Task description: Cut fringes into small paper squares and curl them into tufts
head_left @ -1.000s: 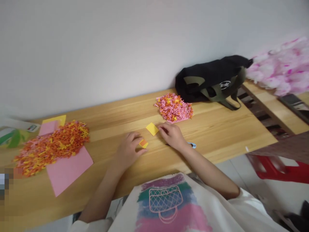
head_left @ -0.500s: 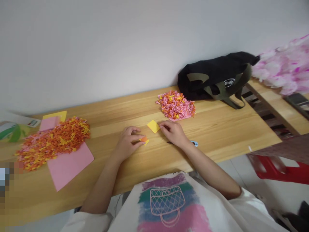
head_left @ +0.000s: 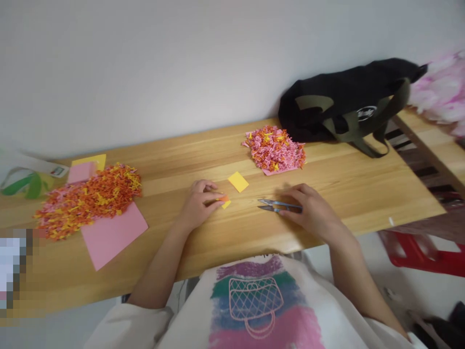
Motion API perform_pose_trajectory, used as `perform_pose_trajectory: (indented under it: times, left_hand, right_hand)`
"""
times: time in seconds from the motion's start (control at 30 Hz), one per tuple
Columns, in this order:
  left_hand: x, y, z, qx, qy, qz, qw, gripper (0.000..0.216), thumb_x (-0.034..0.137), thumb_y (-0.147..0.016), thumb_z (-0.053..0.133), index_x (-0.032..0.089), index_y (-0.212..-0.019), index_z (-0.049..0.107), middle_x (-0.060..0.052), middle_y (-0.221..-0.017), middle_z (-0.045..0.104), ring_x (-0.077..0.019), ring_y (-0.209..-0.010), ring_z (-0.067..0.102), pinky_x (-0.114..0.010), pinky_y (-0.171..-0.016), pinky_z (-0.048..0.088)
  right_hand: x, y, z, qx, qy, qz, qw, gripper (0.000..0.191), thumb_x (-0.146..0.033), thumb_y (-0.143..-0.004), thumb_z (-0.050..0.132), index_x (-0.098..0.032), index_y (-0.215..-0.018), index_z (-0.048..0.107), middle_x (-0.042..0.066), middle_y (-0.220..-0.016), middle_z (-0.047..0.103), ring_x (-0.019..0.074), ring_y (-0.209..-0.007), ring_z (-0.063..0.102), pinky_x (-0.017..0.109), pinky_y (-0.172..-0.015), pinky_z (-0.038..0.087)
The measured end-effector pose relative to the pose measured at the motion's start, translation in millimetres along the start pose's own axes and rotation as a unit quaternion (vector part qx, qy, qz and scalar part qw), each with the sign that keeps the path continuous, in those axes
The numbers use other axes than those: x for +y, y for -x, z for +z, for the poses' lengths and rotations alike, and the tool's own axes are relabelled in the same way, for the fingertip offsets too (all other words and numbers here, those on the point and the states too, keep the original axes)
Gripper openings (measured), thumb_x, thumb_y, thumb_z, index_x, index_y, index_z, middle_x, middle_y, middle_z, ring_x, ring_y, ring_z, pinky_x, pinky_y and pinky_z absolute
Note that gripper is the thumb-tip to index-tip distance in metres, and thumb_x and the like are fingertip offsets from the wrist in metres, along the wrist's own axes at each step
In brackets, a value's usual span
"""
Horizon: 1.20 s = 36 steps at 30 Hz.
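Observation:
My left hand [head_left: 198, 206] pinches a small orange and yellow paper piece [head_left: 225, 200] between thumb and fingertips, low over the table. Just beyond it a yellow paper square [head_left: 238, 182] lies flat, touched by neither hand. On the right, my right hand [head_left: 315, 209] has its thumb and fingers around the handles of a pair of blue-handled thread snips [head_left: 279, 205]. Their dark blades are parted and point left, toward my left hand. Behind the snips sits a heap of pink, orange and yellow paper bits [head_left: 275, 148] on a pink sheet.
A larger heap of orange and yellow bits [head_left: 94, 196] lies at left, with a pink sheet [head_left: 116, 235] under its front. Paper squares [head_left: 82, 172] lie behind it. A black bag [head_left: 348, 97] rests against the wall. Past the table's right end stands a red stool [head_left: 410, 254].
My right hand has left the yellow square and moved right onto the snips. My left hand keeps its pinch on the paper piece. The camera view has shifted slightly.

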State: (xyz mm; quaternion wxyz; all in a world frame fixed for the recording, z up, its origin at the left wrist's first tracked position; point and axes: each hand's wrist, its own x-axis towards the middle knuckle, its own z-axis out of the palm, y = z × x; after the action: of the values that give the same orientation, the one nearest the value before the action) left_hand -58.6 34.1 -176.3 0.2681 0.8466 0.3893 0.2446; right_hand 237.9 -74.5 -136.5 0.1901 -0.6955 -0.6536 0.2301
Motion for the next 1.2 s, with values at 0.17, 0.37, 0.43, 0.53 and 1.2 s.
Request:
perform_pose_trajectory:
  times: [0.17, 0.37, 0.43, 0.53, 1.2]
  left_hand:
    - [1.4, -0.4, 1.1, 0.008, -0.005, 0.004, 1.000, 0.012, 0.023, -0.080, 0.069, 0.025, -0.088, 0.078, -0.007, -0.098, 0.062, -0.0205, -0.090, 0.054, -0.041, -0.084, 0.048]
    - [1.4, -1.1, 2.7, 0.011, -0.013, -0.004, 1.000, 0.011, 0.024, -0.082, 0.068, 0.025, -0.087, 0.078, -0.006, -0.097, 0.062, -0.0193, -0.089, 0.055, -0.040, -0.085, 0.048]
    - [1.3, -1.5, 2.8, 0.009, -0.012, -0.006, 1.000, 0.011, 0.024, -0.081, 0.068, 0.025, -0.086, 0.078, -0.006, -0.097, 0.063, -0.0191, -0.088, 0.055, -0.040, -0.085, 0.048]
    - [1.5, -1.7, 2.2, 0.010, -0.010, -0.007, 1.000, 0.010, 0.023, -0.080, 0.070, 0.024, -0.087, 0.077, -0.006, -0.096, 0.063, -0.0192, -0.088, 0.056, -0.039, -0.085, 0.048]
    - [9.1, -2.4, 2.1, 0.010, -0.005, -0.017, 1.000, 0.014, 0.019, -0.077, 0.072, 0.020, -0.090, 0.074, -0.006, -0.096, 0.062, -0.0221, -0.094, 0.056, -0.040, -0.087, 0.045]
  right_hand:
    - [6.8, 14.2, 0.7, -0.034, -0.008, 0.015, 0.999, 0.012, -0.024, -0.073, 0.065, -0.018, -0.084, 0.067, 0.010, -0.088, 0.060, 0.0264, -0.084, 0.058, 0.038, -0.074, 0.046]
    - [-10.7, 9.5, 1.7, -0.098, -0.078, -0.006, 0.992, 0.003, -0.020, -0.076, 0.055, -0.020, -0.075, 0.058, 0.003, -0.071, 0.063, 0.0184, -0.066, 0.057, 0.030, -0.062, 0.042]
    - [-22.5, 9.0, 5.6, -0.110, -0.139, -0.015, 0.984, 0.010, -0.024, -0.081, 0.051, -0.021, -0.085, 0.060, 0.003, -0.079, 0.065, 0.0177, -0.071, 0.059, 0.029, -0.066, 0.044]
    - [-45.0, 5.6, 19.3, -0.111, -0.349, 0.041, 0.930, 0.022, -0.036, -0.082, 0.050, -0.020, -0.097, 0.057, 0.002, -0.081, 0.060, 0.0158, -0.071, 0.056, 0.028, -0.069, 0.046]
    - [-85.7, -53.5, 78.6, -0.069, -0.323, 0.095, 0.939, 0.008, -0.018, -0.073, 0.059, -0.017, -0.070, 0.066, -0.001, -0.063, 0.063, 0.0133, -0.060, 0.054, 0.024, -0.059, 0.038]
